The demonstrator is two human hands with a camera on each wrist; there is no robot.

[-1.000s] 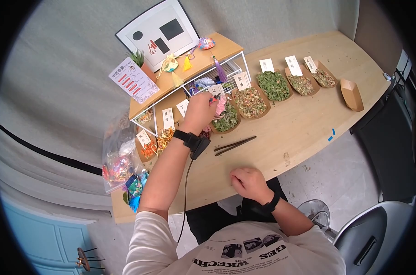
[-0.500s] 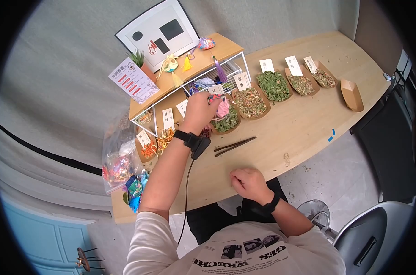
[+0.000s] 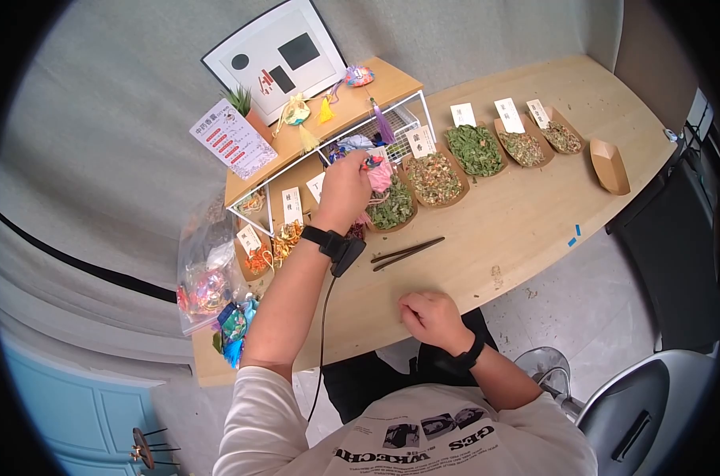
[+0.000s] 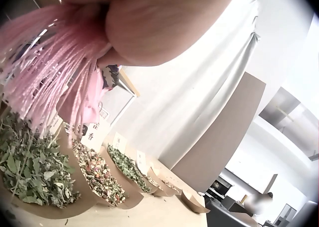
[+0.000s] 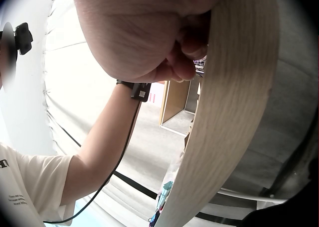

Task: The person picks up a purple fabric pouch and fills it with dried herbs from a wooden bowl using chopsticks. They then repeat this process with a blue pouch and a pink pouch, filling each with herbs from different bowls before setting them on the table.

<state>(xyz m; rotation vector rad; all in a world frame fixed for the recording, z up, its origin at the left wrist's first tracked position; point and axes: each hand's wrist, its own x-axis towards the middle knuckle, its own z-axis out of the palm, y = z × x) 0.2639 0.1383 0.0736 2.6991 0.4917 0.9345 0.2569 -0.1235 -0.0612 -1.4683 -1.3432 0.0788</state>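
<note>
Over the tray of green leaves (image 3: 391,208), my left hand (image 3: 346,192) holds a pink sachet (image 3: 380,178) with a dark, patterned part near the fingertips. In the left wrist view, a pink tassel (image 4: 55,62) hangs from under the hand, and the sachet's pink cloth (image 4: 85,105) shows behind it. The fingers' exact hold is hidden by the hand itself. My right hand (image 3: 433,320) rests at the table's front edge, loosely curled with nothing in it. Dark tweezers (image 3: 407,253) lie on the table between the two hands.
A row of labelled paper trays of dried herbs, including a leafy one (image 3: 476,151), runs along the table. At the right lies a bare paper tray (image 3: 609,166). A wooden-topped shelf (image 3: 391,79) stands behind, with sachets on top. A plastic bag (image 3: 205,278) sits at the left.
My left hand has shifted slightly left and turned, and the pink sachet's angle differs, with its dark patterned part facing the head camera. The right hand stays in place.
</note>
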